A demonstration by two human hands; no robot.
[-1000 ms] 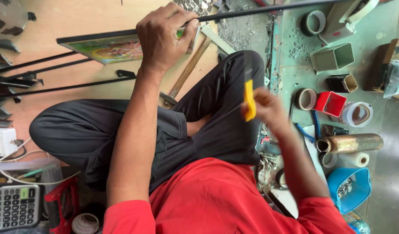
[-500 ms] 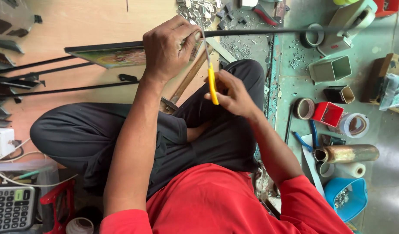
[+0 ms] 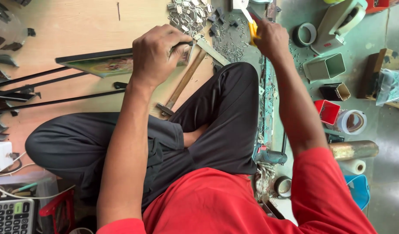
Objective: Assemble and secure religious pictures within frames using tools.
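place: we read it as a small picture-framing workshop, floor-level
evidence: we see a hammer (image 3: 181,84), a heap of small metal clips (image 3: 188,13), loose black frame strips (image 3: 43,89), tape rolls (image 3: 304,34), a tape dispenser (image 3: 340,21)
surface: we note a wooden board (image 3: 78,26), littered concrete floor (image 3: 390,125)

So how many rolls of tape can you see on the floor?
3: a dark roll beside the tape dispenser, a white roll by the red box, another roll near the elbow. More may be hidden.
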